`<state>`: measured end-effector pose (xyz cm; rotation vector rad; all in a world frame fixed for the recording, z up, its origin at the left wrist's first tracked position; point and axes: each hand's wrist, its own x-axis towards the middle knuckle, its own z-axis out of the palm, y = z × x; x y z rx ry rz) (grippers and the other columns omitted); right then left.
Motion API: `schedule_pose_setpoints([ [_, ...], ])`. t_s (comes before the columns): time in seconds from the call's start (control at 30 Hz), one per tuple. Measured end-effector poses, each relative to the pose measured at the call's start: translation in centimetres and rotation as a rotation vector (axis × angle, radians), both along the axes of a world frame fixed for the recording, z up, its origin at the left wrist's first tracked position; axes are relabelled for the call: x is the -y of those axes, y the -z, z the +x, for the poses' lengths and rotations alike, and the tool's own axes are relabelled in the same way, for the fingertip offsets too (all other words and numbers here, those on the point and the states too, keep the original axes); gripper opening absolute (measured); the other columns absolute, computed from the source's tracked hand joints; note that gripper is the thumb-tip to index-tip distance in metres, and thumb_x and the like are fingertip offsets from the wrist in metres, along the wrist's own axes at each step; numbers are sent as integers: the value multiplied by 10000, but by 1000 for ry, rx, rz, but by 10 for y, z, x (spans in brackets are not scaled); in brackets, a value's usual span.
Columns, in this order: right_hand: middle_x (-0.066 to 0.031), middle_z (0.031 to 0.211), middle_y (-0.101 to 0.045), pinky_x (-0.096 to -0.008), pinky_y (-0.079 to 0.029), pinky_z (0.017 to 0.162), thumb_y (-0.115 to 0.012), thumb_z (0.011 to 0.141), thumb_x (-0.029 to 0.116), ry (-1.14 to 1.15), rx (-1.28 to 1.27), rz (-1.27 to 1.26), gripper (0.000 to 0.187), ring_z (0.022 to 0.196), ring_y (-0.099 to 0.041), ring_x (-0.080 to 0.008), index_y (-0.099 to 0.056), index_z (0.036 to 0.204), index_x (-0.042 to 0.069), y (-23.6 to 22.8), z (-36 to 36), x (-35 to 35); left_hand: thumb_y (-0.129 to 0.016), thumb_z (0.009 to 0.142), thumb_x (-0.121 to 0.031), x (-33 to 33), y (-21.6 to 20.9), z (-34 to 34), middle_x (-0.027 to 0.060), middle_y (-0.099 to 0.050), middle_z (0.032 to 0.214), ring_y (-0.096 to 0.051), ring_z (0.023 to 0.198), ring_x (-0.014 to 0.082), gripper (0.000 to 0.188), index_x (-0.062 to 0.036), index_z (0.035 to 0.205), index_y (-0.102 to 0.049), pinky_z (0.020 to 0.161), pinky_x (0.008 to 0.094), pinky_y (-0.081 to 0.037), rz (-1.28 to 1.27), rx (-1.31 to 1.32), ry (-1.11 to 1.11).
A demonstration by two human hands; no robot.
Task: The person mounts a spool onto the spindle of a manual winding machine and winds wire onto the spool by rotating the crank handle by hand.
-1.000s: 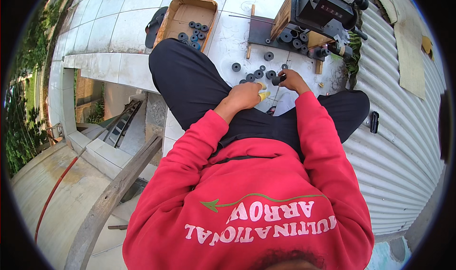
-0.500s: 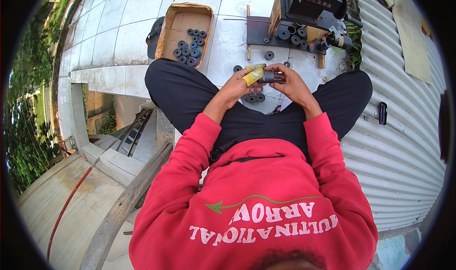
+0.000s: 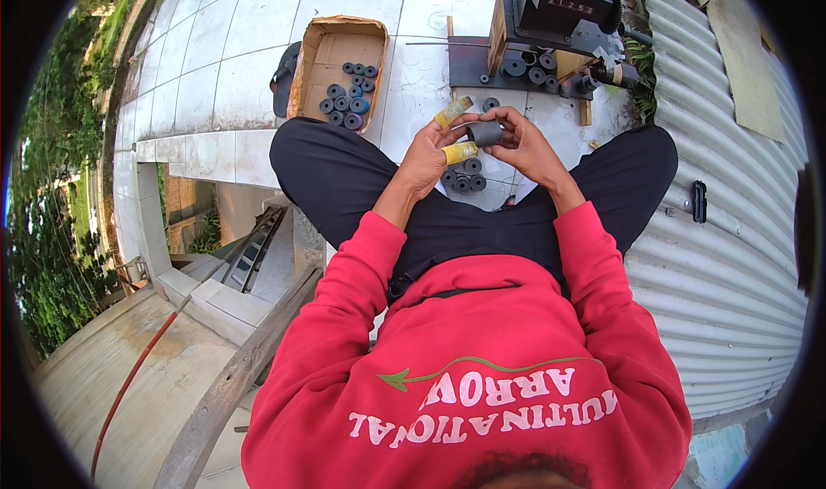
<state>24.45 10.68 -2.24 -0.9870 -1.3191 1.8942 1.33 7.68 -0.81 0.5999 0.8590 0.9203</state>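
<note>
In front of my lap, my right hand (image 3: 519,145) grips a dark grey hollow cylinder (image 3: 486,134), its fingers behind it and the thumb at its near side. My left hand (image 3: 430,152) is at the cylinder's open left end, with yellow tape round the thumb and index finger, and those two spread apart. Whether its other fingers touch the cylinder I cannot make out. Below the hands, several small black rollers with centre holes (image 3: 463,183) lie on the tiles between my legs. One more roller (image 3: 490,104) sits just beyond my right hand.
An open cardboard box (image 3: 320,66) with several black rollers stands at the far left. At the far right is a black machine with a counter (image 3: 564,9), on a dark board (image 3: 469,59) with more rollers. Corrugated metal sheeting (image 3: 714,257) runs along the right; a wooden beam (image 3: 224,386) lies left.
My left index finger and thumb have spread apart from the cylinder's end. The cylinder has turned, showing its hollow left end, and stays in my right hand.
</note>
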Motion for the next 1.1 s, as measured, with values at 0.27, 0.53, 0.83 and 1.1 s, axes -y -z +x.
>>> schedule_pose_setpoints([
  [0.27, -117, 1156, -743, -383, -603, 916, -867, 809, 106, -90, 895, 222, 511, 1070, -754, -267, -630, 1262, 97, 52, 26, -28, -589, 1040, 60, -4, 29, -3, 96, -664, 1387, -670, 1210, 188, 470, -17, 1503, -563, 1006, 329, -589, -104, -412, -298],
  [0.53, -167, 1210, -777, -470, -614, 926, -942, 706, 295, -318, 1621, 219, 647, 1134, -756, -340, -678, 1274, 134, 151, 47, -40, -444, 1034, 105, -1, 19, 0, 80, -681, 1323, -683, 1143, 160, 462, -18, 1445, -617, 935, 323, -601, -200, -395, -470],
  [0.83, -179, 1189, -793, -465, -628, 873, -884, 809, 386, -528, 1438, 341, 463, 1123, -772, -324, -796, 1131, 64, 94, -35, -7, -554, 1045, 36, 15, 20, -9, 66, -701, 1223, -672, 1004, 110, 378, -7, 1402, -672, 856, 264, -598, -200, -319, -541],
  [1.1, -140, 1191, -802, -447, -622, 908, -881, 757, 542, -783, 1405, 298, 598, 1105, -777, -311, -820, 1152, 98, 149, -47, 39, -468, 1047, 73, 21, 17, -4, 71, -723, 1248, -710, 1114, 146, 410, -37, 1396, -652, 909, 310, -599, -220, -432, -463],
])
